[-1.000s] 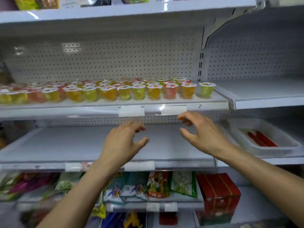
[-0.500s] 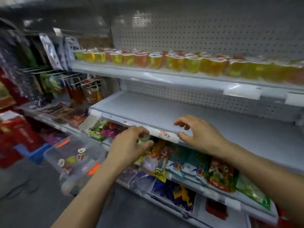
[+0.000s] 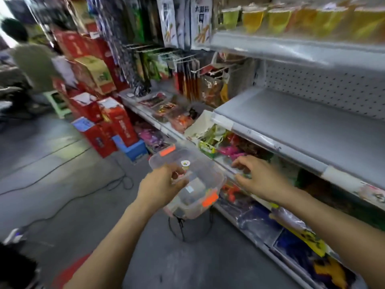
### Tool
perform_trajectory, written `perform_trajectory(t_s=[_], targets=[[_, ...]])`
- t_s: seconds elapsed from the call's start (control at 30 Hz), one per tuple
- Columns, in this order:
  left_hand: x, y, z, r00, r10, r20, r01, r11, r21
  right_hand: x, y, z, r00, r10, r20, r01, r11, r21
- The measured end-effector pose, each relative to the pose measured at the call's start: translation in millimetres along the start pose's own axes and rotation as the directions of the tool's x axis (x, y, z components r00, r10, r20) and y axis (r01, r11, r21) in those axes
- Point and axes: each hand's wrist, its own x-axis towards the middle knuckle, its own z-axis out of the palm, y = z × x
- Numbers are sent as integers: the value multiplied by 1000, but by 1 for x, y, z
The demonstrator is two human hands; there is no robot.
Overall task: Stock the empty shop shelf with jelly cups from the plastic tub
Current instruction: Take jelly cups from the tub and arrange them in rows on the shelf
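Note:
A clear plastic tub [image 3: 216,180] with orange clips stands on a round stool in the aisle, below the shelves. One jelly cup [image 3: 185,163] with a white lid shows inside it near the far side. My left hand [image 3: 160,187] hovers over the tub's near left part, fingers curled and apart, just short of that cup. My right hand [image 3: 260,180] is open, held over the tub's right edge in front of a low shelf. The empty grey shelf [image 3: 302,122] lies at the right. Above it, a row of yellow and green jelly cups [image 3: 277,19] fills the upper shelf.
Snack bags [image 3: 225,142] fill the shelves under the empty one. Hanging packets [image 3: 158,65] and red cartons [image 3: 116,122] line the aisle's left. A blue stool [image 3: 135,150] and a black cable [image 3: 116,180] lie on the grey floor. A person sits far left.
The view swung left and down from the shelves to the tub. Both hands dropped from the empty shelf's front edge to just above the tub.

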Motion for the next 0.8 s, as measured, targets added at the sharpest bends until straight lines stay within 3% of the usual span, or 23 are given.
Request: perform_trajectory(t_s=[0.3, 0.57, 0.7, 0.8], targets=[[79, -89, 57, 956, -200, 215, 209, 978, -20, 128, 34, 109, 957, 22, 290, -34, 999, 35], [196, -121, 149, 879, -237, 415, 309, 944, -114, 245, 94, 220, 828, 60, 557, -4, 995, -103], [239, -141, 220, 802, -235, 548, 299, 954, -29, 274, 126, 276, 719, 65, 692, 175, 947, -270], [254, -157, 269, 712, -213, 669, 197, 975, 101, 286, 141, 309, 643, 61, 763, 377, 842, -385]])
